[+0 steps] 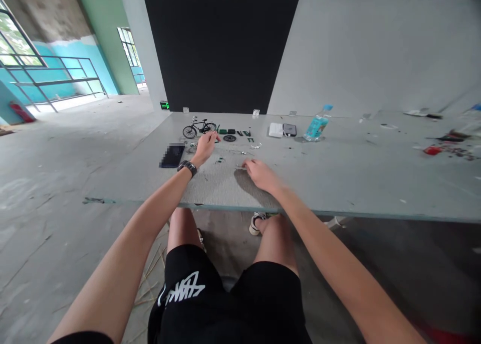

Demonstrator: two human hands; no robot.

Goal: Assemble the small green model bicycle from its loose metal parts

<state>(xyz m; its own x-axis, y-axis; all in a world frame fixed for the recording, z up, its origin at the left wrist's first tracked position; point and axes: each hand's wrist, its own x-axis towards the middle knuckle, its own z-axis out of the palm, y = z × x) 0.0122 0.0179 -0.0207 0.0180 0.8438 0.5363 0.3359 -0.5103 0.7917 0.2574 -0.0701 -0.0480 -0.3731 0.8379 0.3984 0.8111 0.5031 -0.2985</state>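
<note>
My left hand (205,147) is over the table among small parts, its fingers bent together near a black spoked wheel (229,138); what they hold, if anything, is too small to name. Just behind it stands a black model bicycle (199,128). Nearer the front edge, my right hand (259,174) rests low with thumb and forefinger pinched at a tiny thin piece I cannot make out. Between the hands lie small green pieces (220,160) and small silvery parts (243,153). Dark green blocks (227,132) sit behind the wheel.
A dark phone (173,155) lies left of my left wrist. Toward the back right are a white case (275,130), a dark square case (289,130) and a bottle with a blue cap (317,124). A red object (433,150) lies far right on the table (361,183).
</note>
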